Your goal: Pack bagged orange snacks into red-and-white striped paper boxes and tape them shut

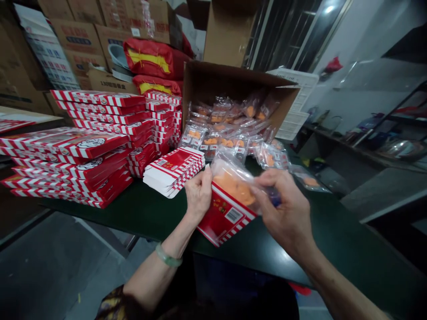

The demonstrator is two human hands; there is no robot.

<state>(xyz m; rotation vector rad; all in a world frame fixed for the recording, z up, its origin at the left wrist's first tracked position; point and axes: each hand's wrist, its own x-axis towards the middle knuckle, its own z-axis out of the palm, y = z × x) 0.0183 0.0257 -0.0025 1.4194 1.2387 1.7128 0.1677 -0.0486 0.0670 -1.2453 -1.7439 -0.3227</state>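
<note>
My left hand [199, 191] is closed on the edge of a red box [220, 218] with white stripes and a barcode, held tilted over the table. Between finger and thumb, my right hand [283, 204] pinches a clear plastic bag [233, 180] with orange pieces inside. The bag's lower part lies at the box's upper edge; whether it is inside the box I cannot tell. Left of my hands lies a stack of flat red-and-white boxes [176, 164]. Beyond them, an open carton [240, 75] on its side spills several similar bags [227, 142] onto the table.
Tall stacks of striped boxes [76, 146] fill the left side of the green table [283, 253]. Behind them are red bundles [156, 58] and brown cartons [80, 38]. One loose bag [310, 180] lies at the right. White plastic crates [296, 95] stand behind the carton.
</note>
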